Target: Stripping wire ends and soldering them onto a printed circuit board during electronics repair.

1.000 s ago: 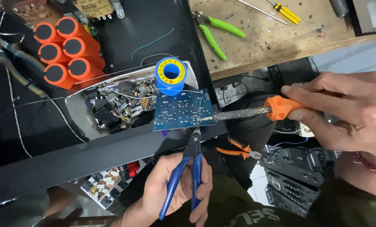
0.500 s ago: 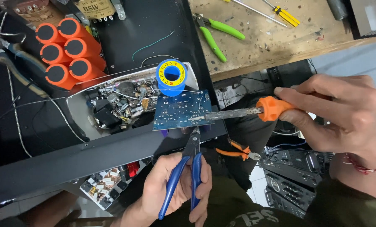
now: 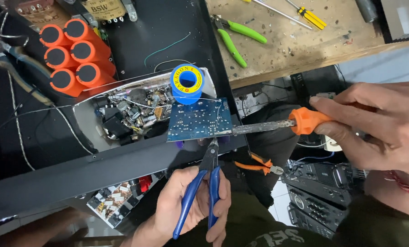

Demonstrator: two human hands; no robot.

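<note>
Currently working solder joints at blue circuit board (image 3: 197, 121) edge.
Left hand (image 3: 190, 201) closed round blue-handled pliers (image 3: 204, 183), nipping board's lower edge; right hand (image 3: 378, 123) gripping orange-handled soldering iron (image 3: 277, 126), tip touching board. Board propped over chassis, unfinished.

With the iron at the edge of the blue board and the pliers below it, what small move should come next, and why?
Probably a gentle pull downward with the pliers in the left hand. Their tip sits at the lower edge of the blue circuit board, and the soldering iron in the right hand touches that same edge, so whatever is gripped there may come loose once the solder melts. The gripped part itself is too small to see.
</note>
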